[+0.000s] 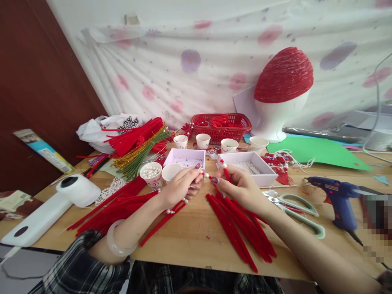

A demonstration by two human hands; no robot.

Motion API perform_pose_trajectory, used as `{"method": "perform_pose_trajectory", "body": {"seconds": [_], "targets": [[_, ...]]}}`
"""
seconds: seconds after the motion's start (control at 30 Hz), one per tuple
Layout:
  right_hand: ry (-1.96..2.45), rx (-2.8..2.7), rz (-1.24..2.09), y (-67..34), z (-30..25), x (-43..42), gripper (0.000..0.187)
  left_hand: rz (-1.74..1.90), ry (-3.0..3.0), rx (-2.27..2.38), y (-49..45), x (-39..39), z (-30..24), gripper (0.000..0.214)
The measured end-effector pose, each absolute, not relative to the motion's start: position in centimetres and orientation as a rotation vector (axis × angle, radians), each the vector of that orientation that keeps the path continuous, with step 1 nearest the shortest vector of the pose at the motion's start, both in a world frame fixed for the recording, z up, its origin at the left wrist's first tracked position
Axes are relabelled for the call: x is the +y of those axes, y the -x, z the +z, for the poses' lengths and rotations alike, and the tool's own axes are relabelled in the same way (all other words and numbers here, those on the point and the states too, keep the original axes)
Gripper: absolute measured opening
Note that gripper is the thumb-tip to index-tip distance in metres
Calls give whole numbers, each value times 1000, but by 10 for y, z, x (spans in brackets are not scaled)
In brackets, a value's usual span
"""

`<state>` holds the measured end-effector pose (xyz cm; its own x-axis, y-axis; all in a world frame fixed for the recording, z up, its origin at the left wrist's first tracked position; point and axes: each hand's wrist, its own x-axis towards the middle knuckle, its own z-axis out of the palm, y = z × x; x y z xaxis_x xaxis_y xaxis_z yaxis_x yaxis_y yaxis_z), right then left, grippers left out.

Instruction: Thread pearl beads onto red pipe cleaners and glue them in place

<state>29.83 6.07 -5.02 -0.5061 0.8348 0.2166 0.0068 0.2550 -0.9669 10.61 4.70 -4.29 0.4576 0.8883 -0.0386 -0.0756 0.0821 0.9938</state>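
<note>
My left hand (185, 184) is closed in a pinch on a thin strand of white pearl beads (170, 211); the beads hang out below its fingers. How the strand is held is partly hidden by the fingers. Close by on the right, my right hand (237, 185) is closed around a short red chenille stem (226, 174), and a pearl shows near its upper end. Another pearl (207, 175) sits in the small gap between both hands. Below lie loose red chenille stems (241, 228), with a further red bundle (113, 214) under my left forearm.
Paper cups, one with pearls (151, 171), and two white boxes (266, 179) stand behind the hands. Scissors (301, 212) and a blue glue gun (335, 200) lie right. A white corded appliance (52, 208) is left. Behind are a red basket (220, 132) and foam head (272, 118).
</note>
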Motion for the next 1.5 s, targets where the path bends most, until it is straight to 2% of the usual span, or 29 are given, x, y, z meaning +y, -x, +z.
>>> {"method": "perform_pose_trajectory", "body": {"seconds": [0.57, 0.93, 1.2, 1.33, 1.5], "targets": [[758, -1756, 1315, -298, -51, 59, 20, 847, -1250, 743, -105, 49, -50, 39], [720, -1775, 1296, -297, -50, 60, 24, 729, -1061, 584, -105, 51, -50, 43], [753, -1826, 1240, -297, -52, 62, 29, 709, -915, 580, -103, 56, -54, 37], [727, -1791, 1332, -296, -53, 64, 33, 775, -820, 633, -105, 56, -51, 30], [693, -1706, 1659, -297, -52, 61, 33, 1090, -751, 674, -106, 55, -45, 25]]}}
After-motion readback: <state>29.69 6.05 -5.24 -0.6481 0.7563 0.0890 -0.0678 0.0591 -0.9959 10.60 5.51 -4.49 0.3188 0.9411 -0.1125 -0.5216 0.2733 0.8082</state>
